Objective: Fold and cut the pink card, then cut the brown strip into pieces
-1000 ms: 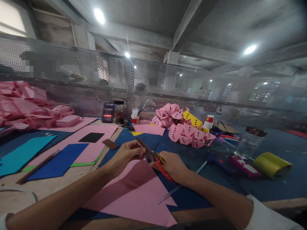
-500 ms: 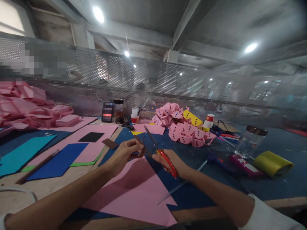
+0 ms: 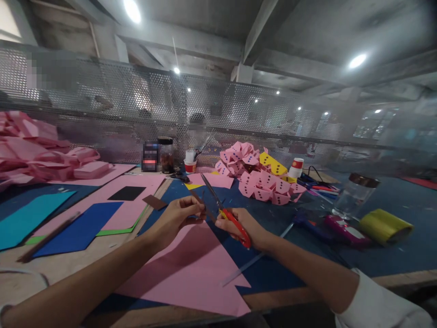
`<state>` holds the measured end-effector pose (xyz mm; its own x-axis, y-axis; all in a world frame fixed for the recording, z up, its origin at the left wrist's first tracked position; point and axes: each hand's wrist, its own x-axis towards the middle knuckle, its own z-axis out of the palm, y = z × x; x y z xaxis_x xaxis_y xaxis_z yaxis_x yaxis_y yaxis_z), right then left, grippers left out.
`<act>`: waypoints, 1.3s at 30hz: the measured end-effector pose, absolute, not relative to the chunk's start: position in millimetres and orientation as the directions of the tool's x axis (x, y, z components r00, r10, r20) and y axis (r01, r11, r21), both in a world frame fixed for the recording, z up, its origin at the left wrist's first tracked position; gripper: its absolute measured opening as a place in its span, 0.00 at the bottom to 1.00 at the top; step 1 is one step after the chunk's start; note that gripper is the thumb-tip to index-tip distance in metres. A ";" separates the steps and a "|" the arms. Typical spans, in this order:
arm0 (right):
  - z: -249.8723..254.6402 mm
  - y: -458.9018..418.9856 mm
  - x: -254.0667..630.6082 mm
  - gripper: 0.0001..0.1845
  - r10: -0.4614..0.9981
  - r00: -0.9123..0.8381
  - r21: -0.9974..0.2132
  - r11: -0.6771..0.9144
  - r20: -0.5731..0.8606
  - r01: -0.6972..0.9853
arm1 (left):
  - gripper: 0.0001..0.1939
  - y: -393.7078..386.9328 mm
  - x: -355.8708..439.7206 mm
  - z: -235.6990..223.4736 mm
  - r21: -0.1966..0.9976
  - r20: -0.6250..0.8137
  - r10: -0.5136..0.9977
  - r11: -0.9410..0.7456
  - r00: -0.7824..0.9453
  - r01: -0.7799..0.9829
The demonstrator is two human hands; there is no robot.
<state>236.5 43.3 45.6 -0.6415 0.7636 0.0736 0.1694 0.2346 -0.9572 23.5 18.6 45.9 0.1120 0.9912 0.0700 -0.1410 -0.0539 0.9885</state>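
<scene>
My left hand (image 3: 182, 213) pinches a narrow brown strip of paper (image 3: 210, 215), whose lower end reaches my right fingertips. In my right hand (image 3: 244, 223) is a pair of scissors (image 3: 237, 226) with red and yellow handles; the long blade points up and away. The other blade partly overlaps the strip, so I cannot tell whether it touches. A large pink sheet (image 3: 191, 269) with a notched right edge lies below both hands. Left of my left hand rests a small brown piece of card (image 3: 154, 202).
Folded pink pieces with dots (image 3: 261, 186) are heaped ahead, and plain pink pieces (image 3: 37, 155) at far left. Blue (image 3: 82, 225), teal (image 3: 36, 216) and black (image 3: 127, 193) sheets lie left. A glue gun (image 3: 312, 225), clear jar (image 3: 353, 198) and yellow roll (image 3: 385, 228) are right.
The scissors have swung from lying close along the brown strip to pointing up and away, clear of my left fingers. The view has shifted slightly over the last half second; my left hand keeps its pinch.
</scene>
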 end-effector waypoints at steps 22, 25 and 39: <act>43.5 41.6 236.9 0.18 0.729 -0.684 -0.954 0.225 0.028 0.200 | 0.10 17.2 27.7 45.8 0.987 0.076 0.988 -0.056 0.131 -0.153; 43.6 44.6 236.7 0.19 0.770 -0.632 -0.961 0.233 0.087 0.151 | 0.10 16.5 28.5 45.7 0.992 0.073 0.981 -0.054 0.179 -0.112; 47.8 46.5 235.4 0.20 0.799 -0.588 -0.965 0.236 0.128 0.111 | 0.06 10.2 37.2 33.0 0.991 -0.051 0.900 -0.007 0.434 0.131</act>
